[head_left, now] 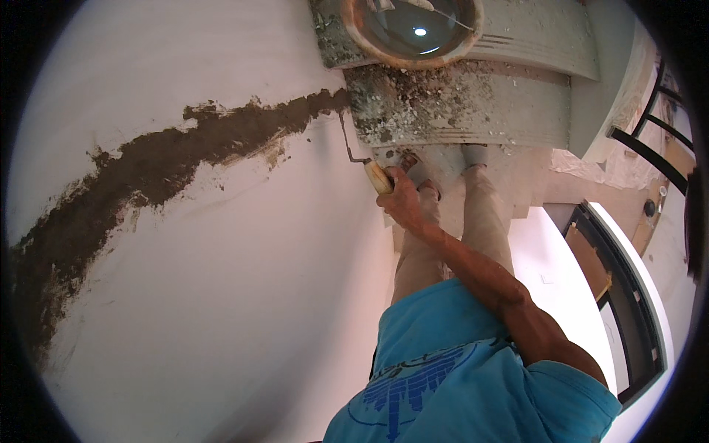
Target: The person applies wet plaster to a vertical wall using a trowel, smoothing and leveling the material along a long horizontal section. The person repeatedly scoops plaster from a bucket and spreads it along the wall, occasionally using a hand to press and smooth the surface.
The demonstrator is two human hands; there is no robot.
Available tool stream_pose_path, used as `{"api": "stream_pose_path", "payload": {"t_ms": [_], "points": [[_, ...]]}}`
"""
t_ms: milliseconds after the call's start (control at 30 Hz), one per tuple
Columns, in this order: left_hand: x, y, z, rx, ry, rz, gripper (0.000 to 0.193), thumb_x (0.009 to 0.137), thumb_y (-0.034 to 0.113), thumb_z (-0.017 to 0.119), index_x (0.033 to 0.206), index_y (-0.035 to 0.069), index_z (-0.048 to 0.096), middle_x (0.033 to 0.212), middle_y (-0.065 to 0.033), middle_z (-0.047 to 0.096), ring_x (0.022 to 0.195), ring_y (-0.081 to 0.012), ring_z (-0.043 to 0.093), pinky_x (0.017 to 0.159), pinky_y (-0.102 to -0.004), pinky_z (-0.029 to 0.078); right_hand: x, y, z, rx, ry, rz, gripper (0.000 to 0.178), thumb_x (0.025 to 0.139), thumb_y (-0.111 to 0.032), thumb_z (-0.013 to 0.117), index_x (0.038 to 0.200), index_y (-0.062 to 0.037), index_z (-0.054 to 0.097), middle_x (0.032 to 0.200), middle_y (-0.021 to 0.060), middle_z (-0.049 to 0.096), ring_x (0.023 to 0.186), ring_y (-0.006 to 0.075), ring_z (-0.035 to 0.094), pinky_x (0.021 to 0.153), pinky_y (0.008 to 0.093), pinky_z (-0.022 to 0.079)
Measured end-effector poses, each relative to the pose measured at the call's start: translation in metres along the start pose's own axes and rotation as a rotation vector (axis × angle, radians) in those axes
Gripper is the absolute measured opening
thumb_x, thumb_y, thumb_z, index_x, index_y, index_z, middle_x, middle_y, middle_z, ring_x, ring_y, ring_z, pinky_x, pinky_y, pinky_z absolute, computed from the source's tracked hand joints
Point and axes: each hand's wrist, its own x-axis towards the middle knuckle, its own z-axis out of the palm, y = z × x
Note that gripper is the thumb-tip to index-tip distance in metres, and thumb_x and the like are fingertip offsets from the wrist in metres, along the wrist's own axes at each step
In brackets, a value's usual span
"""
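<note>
My right hand [404, 201] is closed round the pale wooden handle of a trowel [377, 177]. The trowel's thin cranked metal neck bends up to a narrow blade seen nearly edge-on. That blade lies along the white wall [244, 258], its tip by the right end of a rough band of dark wet mortar [173, 159]. The band runs down the wall toward the far left, with ragged, smeared edges. Whether the blade touches the wall, I cannot tell. My left hand is out of sight.
A round basin [354, 33] of murky water stands on a step above my feet. Rubble and mortar crumbs [413, 96] litter the stair tread [517, 111] against the wall. To the right are a dark metal railing [650, 159] and plastic sheeting [591, 176].
</note>
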Motion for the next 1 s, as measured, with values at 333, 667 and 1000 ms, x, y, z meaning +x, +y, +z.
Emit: {"api": "stream_pose_path", "payload": {"t_ms": [333,667,1000], "points": [[-0.001,0.0,0.002,-0.013,0.011,0.023,0.048,0.093,0.046,0.07,0.116,0.004,0.07,0.139,-0.0245,0.055,0.139,-0.0388,0.045,0.119,-0.0608,0.025,0.003,-0.019,0.022,-0.181,0.117,-0.216,0.049,0.073,-0.006,0.068,0.119,-0.0055,0.051,0.096,0.0233,0.066,0.085,0.0427,0.067,0.074,0.0493,0.053],[-0.001,0.0,0.004,0.022,0.023,0.044,0.047,0.092,0.048,0.071,0.112,0.005,0.072,0.14,-0.0223,0.056,0.136,-0.0366,0.049,0.119,-0.0579,0.027,0.037,0.024,0.039,-0.362,0.145,-0.099,0.045,0.074,-0.01,0.074,0.114,-0.0067,0.053,0.077,0.0201,0.067,0.073,0.0429,0.068,0.066,0.0517,0.055],[-0.004,0.0,0.0,0.049,-0.037,0.042,0.048,0.094,0.049,0.068,0.118,0.007,0.07,0.138,-0.0219,0.057,0.139,-0.0376,0.044,0.119,-0.0598,0.024,0.044,0.012,0.049,-0.068,0.015,-0.02,0.038,0.071,-0.012,0.067,0.105,0.0012,0.058,0.079,0.026,0.066,0.078,0.0459,0.068,0.068,0.0524,0.053]]}}
